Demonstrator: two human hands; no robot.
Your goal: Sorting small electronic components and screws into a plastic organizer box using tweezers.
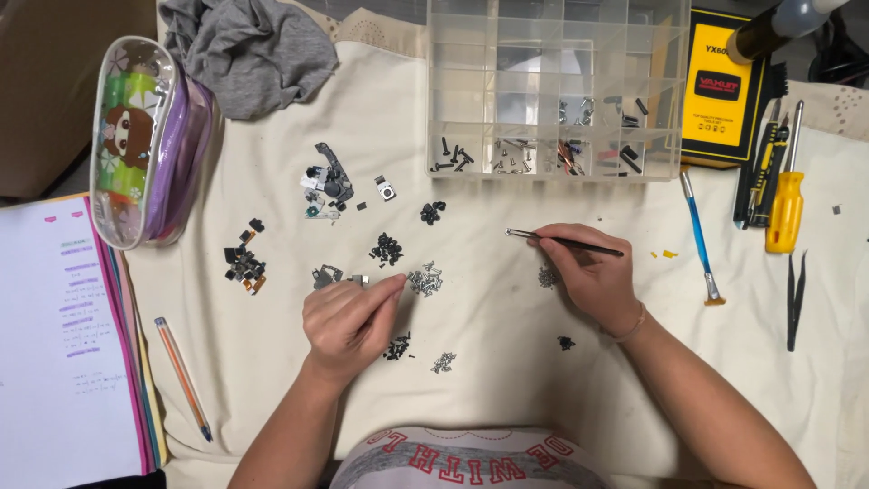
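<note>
Nearest the person, two tiny heaps of parts lie on the cream cloth (471, 362) that covers the desk: a dark cluster (396, 348) just beside the left hand and a silvery one (444, 363) a little to its right. The left hand (348, 319) rests on the cloth, its grip pressed together with the forefinger tip touching the edge of a pile of small silver screws (425, 280). To the right, the right hand (588, 272) holds a pair of slim black tweezers (566, 241), its grip pinching them near the middle; the tweezer tips point left and carry a small silver screw (514, 233) just above the cloth. A lone dark bit (566, 343) lies near the right wrist. At the near left sit an orange pencil (183, 376) and an open notebook (54, 344). Further out are more heaps of black parts (387, 249), a blue-handled tool (699, 237), a yellow screwdriver (786, 204) and a second pair of black tweezers (795, 299) on the right. Farthest away stand a clear compartment box (552, 86) holding screws, a see-through pencil case (140, 136) on the left and a crumpled grey cloth (249, 54).
</note>
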